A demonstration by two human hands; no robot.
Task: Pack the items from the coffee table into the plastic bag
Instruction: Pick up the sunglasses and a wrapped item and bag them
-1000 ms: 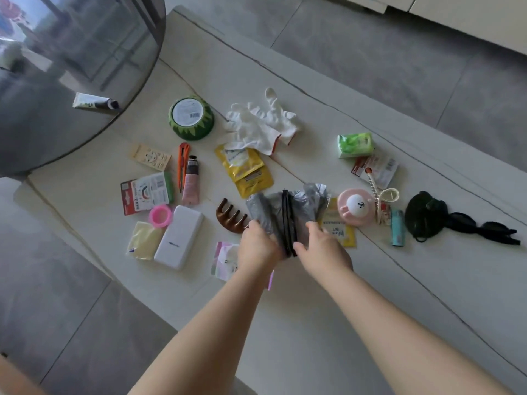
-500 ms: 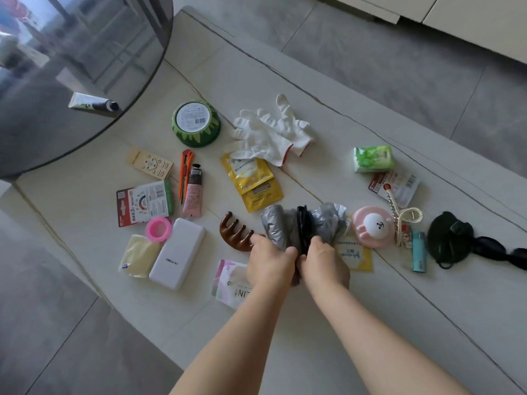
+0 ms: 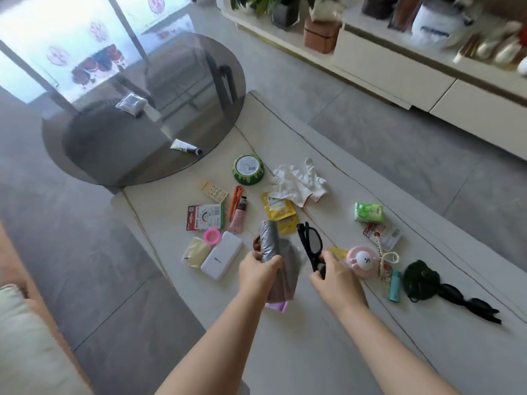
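My left hand (image 3: 258, 270) grips a rolled grey plastic bag (image 3: 271, 243), part of which hangs loose below my fist, lifted above the pale coffee table (image 3: 328, 323). My right hand (image 3: 333, 276) holds black-framed glasses (image 3: 309, 245) by one end, upright beside the bag. Several small items lie spread on the table: white gloves (image 3: 301, 181), yellow sachets (image 3: 278, 208), a white power bank (image 3: 222, 259), a pink round toy (image 3: 362, 260), a green tissue pack (image 3: 368, 212), dark sunglasses (image 3: 467, 302).
A round dark glass table (image 3: 137, 109) overlaps the coffee table's far left end and carries a tube (image 3: 186, 147). A green tin (image 3: 248, 169), an orange cutter (image 3: 235, 202) and a pink tube (image 3: 239, 215) lie left of the sachets. A white cabinet (image 3: 399, 69) runs along the back.
Both hands lifted off the table and drew apart: the left took up the grey bag roll, the right pulled the black glasses out to the right. The view tilted up.
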